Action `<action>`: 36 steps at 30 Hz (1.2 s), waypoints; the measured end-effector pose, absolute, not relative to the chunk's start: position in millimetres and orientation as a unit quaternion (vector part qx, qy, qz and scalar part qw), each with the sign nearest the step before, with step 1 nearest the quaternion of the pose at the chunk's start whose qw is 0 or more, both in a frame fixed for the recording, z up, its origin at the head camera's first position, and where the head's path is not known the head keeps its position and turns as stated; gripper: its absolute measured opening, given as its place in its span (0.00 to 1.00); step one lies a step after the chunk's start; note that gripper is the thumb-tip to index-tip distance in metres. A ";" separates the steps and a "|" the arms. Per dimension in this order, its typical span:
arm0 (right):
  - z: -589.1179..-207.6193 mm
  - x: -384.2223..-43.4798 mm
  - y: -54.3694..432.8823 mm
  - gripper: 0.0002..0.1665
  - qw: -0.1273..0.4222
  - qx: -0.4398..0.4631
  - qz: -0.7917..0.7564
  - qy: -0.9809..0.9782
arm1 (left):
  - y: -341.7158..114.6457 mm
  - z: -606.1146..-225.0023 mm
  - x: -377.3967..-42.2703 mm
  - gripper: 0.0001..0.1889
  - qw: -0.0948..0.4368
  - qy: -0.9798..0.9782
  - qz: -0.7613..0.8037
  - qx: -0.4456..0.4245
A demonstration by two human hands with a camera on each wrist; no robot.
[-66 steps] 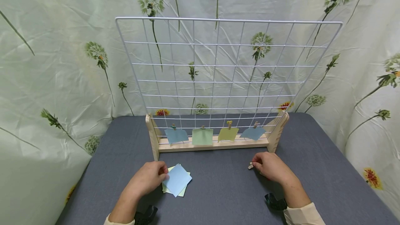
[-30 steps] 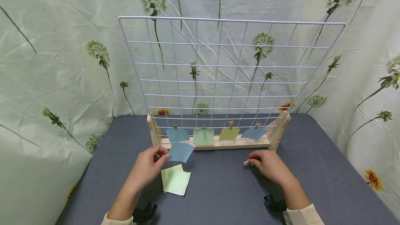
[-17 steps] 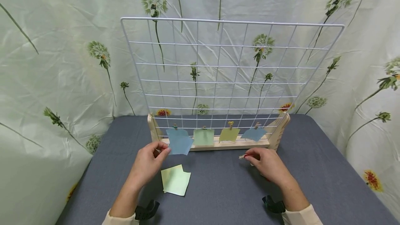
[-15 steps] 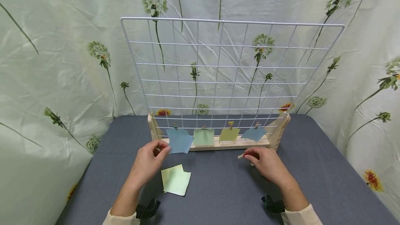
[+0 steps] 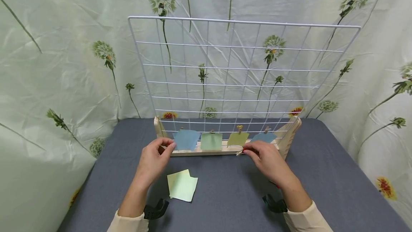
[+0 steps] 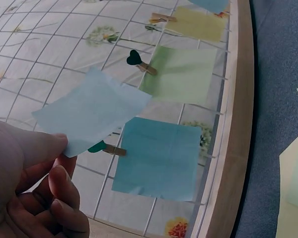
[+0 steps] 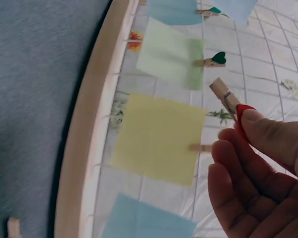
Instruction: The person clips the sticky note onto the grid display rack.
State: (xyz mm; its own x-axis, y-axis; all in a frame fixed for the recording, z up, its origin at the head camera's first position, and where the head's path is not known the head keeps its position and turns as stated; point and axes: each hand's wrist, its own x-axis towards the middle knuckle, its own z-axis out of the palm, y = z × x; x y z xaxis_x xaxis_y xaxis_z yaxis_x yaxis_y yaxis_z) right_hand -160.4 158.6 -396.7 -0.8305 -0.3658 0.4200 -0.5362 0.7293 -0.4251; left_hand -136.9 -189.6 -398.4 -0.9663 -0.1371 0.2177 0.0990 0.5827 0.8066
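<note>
My left hand [image 5: 155, 158] pinches a blue sticky note [image 6: 92, 109] by its lower corner, in front of the wire grid. In the left wrist view that note floats before another blue note [image 6: 159, 161], clipped to the grid by a green-topped clothespin [image 6: 111, 148]. Between the thumb and finger of my right hand [image 5: 268, 160] is a small wooden clothespin [image 7: 224, 96] with a red top. It points left, near the clipped yellow note [image 7: 159, 139]. A clipped green note [image 5: 211, 141] and a further blue note [image 5: 264, 137] complete the low row.
The white wire grid [image 5: 225, 68] stands upright in a wooden base [image 5: 225, 151]. Green and yellow notes [image 5: 183, 187] lie on the dark table near my left forearm. A red-topped piece [image 5: 276, 184] lies partly under my right wrist. A floral curtain [image 5: 64, 81] hangs behind.
My left hand has lifted the blue note off the pile and raised it toward the grid. My right hand has brought the clothespin up and to the left.
</note>
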 end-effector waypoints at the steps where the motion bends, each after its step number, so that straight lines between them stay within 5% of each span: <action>1: -394.8 -160.7 156.6 0.06 0.160 0.248 0.275 -0.915 | -189.7 -398.4 -136.8 0.08 0.133 -0.879 -0.459 0.015; 20: -360.2 -177.6 111.1 0.06 0.254 0.288 0.270 -0.883 | -198.3 -403.8 -142.9 0.08 0.224 -0.853 -0.469 0.046; 36: -333.5 -191.5 62.6 0.07 0.288 0.335 0.258 -0.860 | -195.0 -393.9 -150.2 0.10 0.236 -0.827 -0.508 0.052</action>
